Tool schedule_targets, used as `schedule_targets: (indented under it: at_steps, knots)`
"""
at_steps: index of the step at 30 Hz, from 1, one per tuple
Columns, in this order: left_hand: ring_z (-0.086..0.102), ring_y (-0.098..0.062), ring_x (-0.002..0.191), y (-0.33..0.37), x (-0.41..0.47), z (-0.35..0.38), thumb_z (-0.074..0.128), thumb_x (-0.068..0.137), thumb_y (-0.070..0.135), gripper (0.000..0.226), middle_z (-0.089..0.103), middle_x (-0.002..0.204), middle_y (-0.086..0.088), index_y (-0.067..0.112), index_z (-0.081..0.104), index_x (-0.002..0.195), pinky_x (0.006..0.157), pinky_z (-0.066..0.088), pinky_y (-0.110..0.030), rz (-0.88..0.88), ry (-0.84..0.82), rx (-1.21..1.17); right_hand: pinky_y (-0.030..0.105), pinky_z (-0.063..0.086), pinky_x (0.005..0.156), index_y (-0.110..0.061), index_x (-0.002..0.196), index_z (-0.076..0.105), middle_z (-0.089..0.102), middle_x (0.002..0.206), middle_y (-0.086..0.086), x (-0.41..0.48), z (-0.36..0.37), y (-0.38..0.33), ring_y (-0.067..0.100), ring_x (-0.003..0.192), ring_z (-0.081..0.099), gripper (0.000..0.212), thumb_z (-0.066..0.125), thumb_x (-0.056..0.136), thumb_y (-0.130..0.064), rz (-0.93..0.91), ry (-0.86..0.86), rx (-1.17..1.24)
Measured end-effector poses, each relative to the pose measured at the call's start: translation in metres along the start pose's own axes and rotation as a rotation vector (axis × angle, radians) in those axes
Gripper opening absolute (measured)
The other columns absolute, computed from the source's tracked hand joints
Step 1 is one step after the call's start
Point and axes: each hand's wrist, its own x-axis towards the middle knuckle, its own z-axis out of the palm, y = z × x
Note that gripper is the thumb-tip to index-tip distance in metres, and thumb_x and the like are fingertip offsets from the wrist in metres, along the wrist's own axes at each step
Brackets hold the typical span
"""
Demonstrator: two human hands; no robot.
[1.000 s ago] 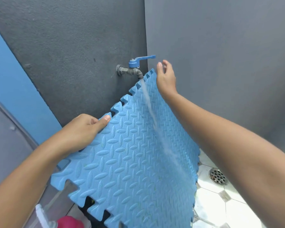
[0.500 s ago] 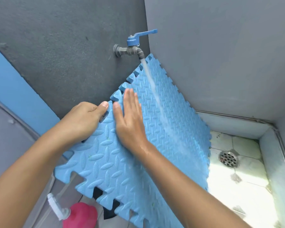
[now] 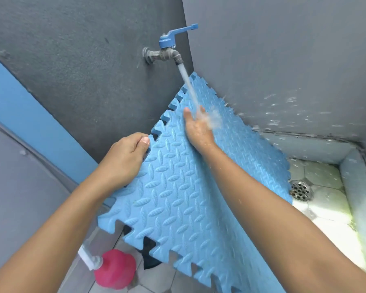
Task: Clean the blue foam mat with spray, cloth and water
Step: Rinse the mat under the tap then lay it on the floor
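Left hand [image 3: 125, 159]: fingers curled, thumb on top, gripping the notched left edge of the blue foam mat [image 3: 178, 197].
Left arm: bare forearm enters from the lower left corner and rises to the wrist.
Right hand [image 3: 198, 130]: flat, fingers straight and pointing up, palm pressed on the mat's upper face; fingertips blurred under the water stream [image 3: 188, 83].
Right arm: bare forearm reaches diagonally up and left from the lower right edge.
Spacing: hands apart, the right one higher.

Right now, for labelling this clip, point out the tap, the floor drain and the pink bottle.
tap [image 3: 167, 53], head view, grey metal body.
floor drain [image 3: 300, 190], head view, centre of its perforated cover.
pink bottle [image 3: 116, 269], head view, its pink body.
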Motion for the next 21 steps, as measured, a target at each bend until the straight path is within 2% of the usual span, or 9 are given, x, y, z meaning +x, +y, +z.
schedule_targets:
  at_steps: [2, 4, 6, 8, 12, 13, 15, 18, 21]
  knots:
    - [0.045, -0.018, 0.059, -0.004, 0.003, 0.002, 0.038, 0.110, 0.032, 0.042, 0.059, 0.074, -0.012, 0.004, 0.058, 0.086, 0.054, 0.039, -0.030, -0.037, -0.001, -0.025, 0.044, 0.002, 0.126, -0.011, 0.160, 0.018, 0.013, 0.169, 0.006, -0.035, 0.022, -0.034, 0.019, 0.156, 0.005, 0.076, 0.032, 0.102, -0.059, -0.195, -0.058, -0.044]
    - [0.048, -0.021, 0.059, -0.009, 0.006, 0.002, 0.041, 0.109, 0.031, 0.041, 0.065, 0.079, -0.017, 0.003, 0.064, 0.091, 0.058, 0.041, -0.033, -0.079, -0.003, -0.074, 0.042, -0.005, 0.126, -0.012, 0.161, 0.012, 0.004, 0.170, 0.003, -0.086, 0.037, -0.042, 0.015, 0.156, -0.004, 0.072, 0.027, 0.104, -0.053, -0.329, -0.109, -0.060]
    - [0.050, -0.025, 0.060, -0.011, 0.006, 0.003, 0.043, 0.109, 0.028, 0.039, 0.065, 0.078, -0.016, 0.001, 0.065, 0.092, 0.061, 0.044, -0.038, -0.083, -0.003, -0.084, 0.036, -0.008, 0.126, -0.014, 0.162, 0.006, -0.002, 0.170, 0.000, -0.140, 0.036, -0.021, 0.010, 0.155, -0.010, 0.067, 0.020, 0.105, -0.047, -0.488, -0.133, -0.068]
    - [0.058, -0.032, 0.070, -0.012, 0.006, 0.005, 0.043, 0.109, 0.027, 0.038, 0.069, 0.083, -0.018, 0.002, 0.065, 0.090, 0.071, 0.049, -0.043, -0.052, 0.010, -0.043, 0.032, -0.009, 0.125, -0.018, 0.162, 0.007, -0.004, 0.170, -0.004, -0.168, 0.027, 0.020, 0.006, 0.154, -0.013, 0.068, 0.024, 0.104, -0.048, -0.586, -0.160, -0.100]
    - [0.062, -0.037, 0.081, -0.012, 0.008, 0.004, 0.043, 0.108, 0.028, 0.037, 0.069, 0.084, -0.015, 0.005, 0.066, 0.090, 0.071, 0.049, -0.040, -0.001, 0.027, 0.003, 0.040, -0.006, 0.127, -0.027, 0.162, 0.004, -0.007, 0.169, -0.008, -0.106, -0.001, 0.055, 0.003, 0.153, -0.015, 0.067, 0.030, 0.106, -0.052, -0.353, -0.114, -0.109]
    - [0.064, -0.035, 0.082, -0.012, 0.008, 0.004, 0.043, 0.108, 0.029, 0.036, 0.070, 0.083, -0.013, 0.007, 0.067, 0.091, 0.075, 0.050, -0.041, 0.013, 0.024, -0.003, 0.042, -0.004, 0.127, -0.026, 0.162, 0.005, -0.003, 0.170, -0.007, -0.079, -0.008, 0.050, 0.005, 0.154, -0.011, 0.067, 0.030, 0.106, -0.053, -0.305, -0.088, -0.090]
    - [0.066, -0.030, 0.084, -0.013, 0.008, 0.003, 0.044, 0.108, 0.030, 0.034, 0.072, 0.084, -0.008, 0.014, 0.069, 0.093, 0.084, 0.050, -0.044, 0.032, 0.019, -0.028, 0.043, 0.001, 0.127, -0.024, 0.162, 0.010, 0.006, 0.170, -0.004, -0.024, -0.017, 0.031, 0.009, 0.156, -0.003, 0.066, 0.031, 0.106, -0.052, -0.269, -0.054, -0.030]
    - [0.065, -0.022, 0.081, -0.016, 0.008, 0.004, 0.046, 0.107, 0.030, 0.029, 0.071, 0.082, -0.002, 0.021, 0.067, 0.090, 0.083, 0.049, -0.042, 0.050, 0.030, -0.062, 0.047, 0.006, 0.127, -0.026, 0.160, 0.019, 0.018, 0.168, -0.001, 0.051, -0.017, 0.002, 0.017, 0.156, 0.011, 0.060, 0.032, 0.107, -0.050, -0.257, -0.121, -0.043]
    - [0.064, -0.012, 0.077, -0.020, 0.009, 0.005, 0.047, 0.106, 0.030, 0.025, 0.072, 0.083, 0.002, 0.023, 0.070, 0.098, 0.081, 0.051, -0.039, 0.061, 0.044, -0.086, 0.057, 0.015, 0.123, -0.038, 0.150, 0.034, 0.036, 0.159, -0.005, 0.107, -0.015, -0.003, 0.022, 0.152, 0.024, 0.061, 0.029, 0.097, -0.070, -0.248, -0.205, -0.104]
